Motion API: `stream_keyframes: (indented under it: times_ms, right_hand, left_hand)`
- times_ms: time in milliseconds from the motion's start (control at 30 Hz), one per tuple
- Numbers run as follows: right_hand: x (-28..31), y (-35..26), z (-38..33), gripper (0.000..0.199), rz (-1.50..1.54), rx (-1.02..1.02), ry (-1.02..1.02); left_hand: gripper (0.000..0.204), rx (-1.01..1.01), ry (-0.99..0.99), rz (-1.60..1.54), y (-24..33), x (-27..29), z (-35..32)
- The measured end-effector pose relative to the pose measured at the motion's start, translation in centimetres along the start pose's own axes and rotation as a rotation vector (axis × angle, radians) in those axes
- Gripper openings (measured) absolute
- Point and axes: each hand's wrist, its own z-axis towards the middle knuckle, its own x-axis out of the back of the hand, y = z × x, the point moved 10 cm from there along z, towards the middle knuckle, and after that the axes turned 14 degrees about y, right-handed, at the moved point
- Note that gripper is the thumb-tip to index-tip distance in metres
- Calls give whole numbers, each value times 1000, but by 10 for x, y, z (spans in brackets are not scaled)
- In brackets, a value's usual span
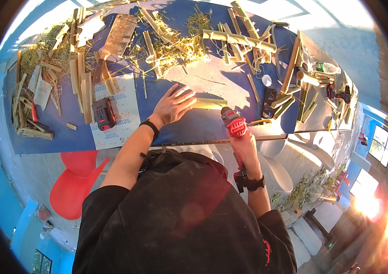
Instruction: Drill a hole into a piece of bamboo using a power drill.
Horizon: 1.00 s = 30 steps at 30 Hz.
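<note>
A short length of pale green bamboo [208, 104] lies across the blue-covered table in front of me. My left hand [175, 106] rests flat over its left end, fingers stretched and apart. In my right hand [245, 148] is a red and black cordless drill [235, 124], gripped by its handle. The drill's front points away from me, just beside the bamboo's right end; whether a bit touches the bamboo I cannot tell. To the left, a red and black battery pack [105, 114] sits on a printed sheet of abrasive paper [127, 130].
A broad cleaver [120, 34], split bamboo strips [85, 93] and heaps of shavings [180, 48] cover the table's far left. To the right lie a tied bamboo frame [242, 41], a phone [269, 104] and a plastic bottle [326, 68]. A red chair [73, 192] stands by the near edge.
</note>
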Motion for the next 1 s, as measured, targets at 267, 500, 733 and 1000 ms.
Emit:
stream_keyframes:
  times_ms: [267,500,733,1000]
  right_hand:
    - [11,-1,-6,33,82,-17,33]
    - [29,17,-18,39,159,7,94]
    - [9,-12,-28,32,156,-36,43]
    - [-11,-7,-31,34,66,-71,-19]
  left_hand:
    - [36,-9,-13,34,-3,-5,-5]
    - [35,-9,23,9,-1,1,-2]
    - [34,-3,13,4,0,-1,0]
    - [36,0,5,4,0,-1,0]
